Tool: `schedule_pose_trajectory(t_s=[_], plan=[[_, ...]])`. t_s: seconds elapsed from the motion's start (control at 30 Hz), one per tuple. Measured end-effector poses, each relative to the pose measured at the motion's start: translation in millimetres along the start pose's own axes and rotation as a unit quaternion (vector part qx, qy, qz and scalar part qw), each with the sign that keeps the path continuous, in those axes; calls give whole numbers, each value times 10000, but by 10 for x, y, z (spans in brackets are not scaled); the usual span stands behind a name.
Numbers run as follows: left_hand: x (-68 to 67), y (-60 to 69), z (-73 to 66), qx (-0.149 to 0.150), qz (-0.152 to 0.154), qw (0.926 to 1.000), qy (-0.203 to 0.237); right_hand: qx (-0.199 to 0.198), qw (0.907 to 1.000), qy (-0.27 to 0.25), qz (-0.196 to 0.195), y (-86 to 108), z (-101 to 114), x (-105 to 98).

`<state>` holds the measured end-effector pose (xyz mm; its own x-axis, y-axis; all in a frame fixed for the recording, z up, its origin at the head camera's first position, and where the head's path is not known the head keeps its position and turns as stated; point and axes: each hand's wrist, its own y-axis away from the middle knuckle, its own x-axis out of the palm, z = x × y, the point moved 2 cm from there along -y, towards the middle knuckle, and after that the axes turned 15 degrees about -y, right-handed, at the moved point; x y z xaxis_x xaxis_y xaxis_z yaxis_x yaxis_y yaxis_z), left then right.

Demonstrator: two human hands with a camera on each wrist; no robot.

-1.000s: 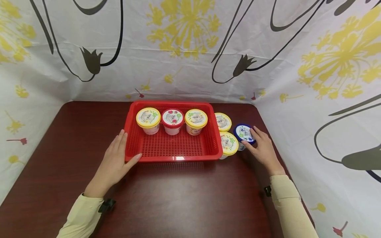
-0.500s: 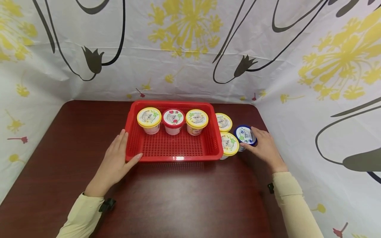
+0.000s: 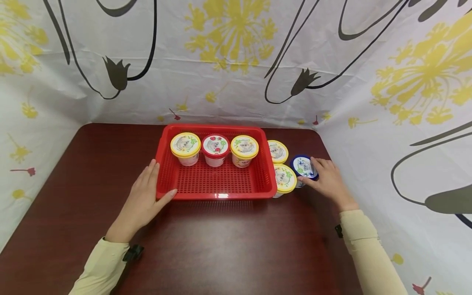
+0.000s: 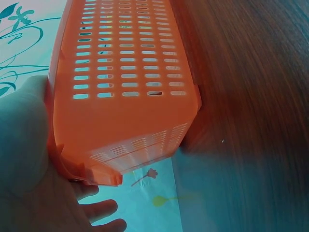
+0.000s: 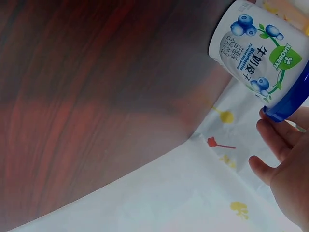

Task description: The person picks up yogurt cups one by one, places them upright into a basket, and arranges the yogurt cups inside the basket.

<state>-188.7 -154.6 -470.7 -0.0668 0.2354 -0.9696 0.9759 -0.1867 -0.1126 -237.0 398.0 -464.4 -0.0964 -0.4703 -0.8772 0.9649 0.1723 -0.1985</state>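
Note:
The red basket [image 3: 221, 196] holds a red-lidded cup [image 3: 215, 146] between two yellow-lidded cups [image 3: 185, 144] [image 3: 244, 147], all upright along its back. Against the basket's left end rests my left hand [image 3: 138, 200], fingers extended along the outside and thumb at the front left corner; the left wrist view shows that hand [image 4: 29, 159] at the basket's rim [image 4: 54, 121]. To the right of the basket, my right hand [image 3: 330, 182] grips a blue-lidded cup [image 3: 305, 167] by its lid. In the right wrist view, fingers [image 5: 275, 135] touch the blue lid [image 5: 289, 101] of the upright cup [image 5: 256, 53].
Two more yellow-lidded cups [image 3: 277, 151] [image 3: 284, 178] stand between the basket and the blue-lidded cup, one behind the other. A patterned white cloth [image 3: 221, 94] rises behind the dark wooden table [image 3: 228, 246] and along both sides.
My right hand has shifted slightly rightward, and its fingers have moved from over the blue lid to its edge. The left hand stays at the basket, and the view has shifted slightly.

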Motion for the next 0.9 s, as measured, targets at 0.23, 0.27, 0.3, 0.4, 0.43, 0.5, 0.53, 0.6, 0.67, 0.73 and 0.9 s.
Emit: schedule_pose_trajectory(t_s=[0.23,0.27,0.3,0.4,0.43,0.5,0.53,0.6,0.67,0.73,0.9], plan=[[7,1,-11,-2,21,10000,-5,-21,9999,115,123,-65,-6,-105],[8,1,-11,5,17,10000,-6,9,9998,126,181,-76,11,-136],[10,2,-9,10,20,10000,-6,26,9996,146,235,-86,27,-167],[11,2,-4,25,7,10000,-20,58,9992,180,355,-123,79,-261],[10,2,-2,29,0,10000,-25,78,9990,193,385,-139,94,-289],[6,3,-3,25,-7,10000,-38,141,9986,212,466,-175,126,-343],[4,3,-4,22,-7,10000,-44,182,9983,225,510,-194,145,-372],[2,0,-3,14,-3,10000,-57,267,9975,227,611,-235,193,-430],[-1,-1,-4,9,6,10000,-61,330,9967,244,694,-273,242,-487],[0,-4,-3,8,11,10000,-66,340,9963,286,738,-315,299,-546],[-2,-5,-5,24,-5,10000,-74,312,9960,316,773,-423,473,-696]])
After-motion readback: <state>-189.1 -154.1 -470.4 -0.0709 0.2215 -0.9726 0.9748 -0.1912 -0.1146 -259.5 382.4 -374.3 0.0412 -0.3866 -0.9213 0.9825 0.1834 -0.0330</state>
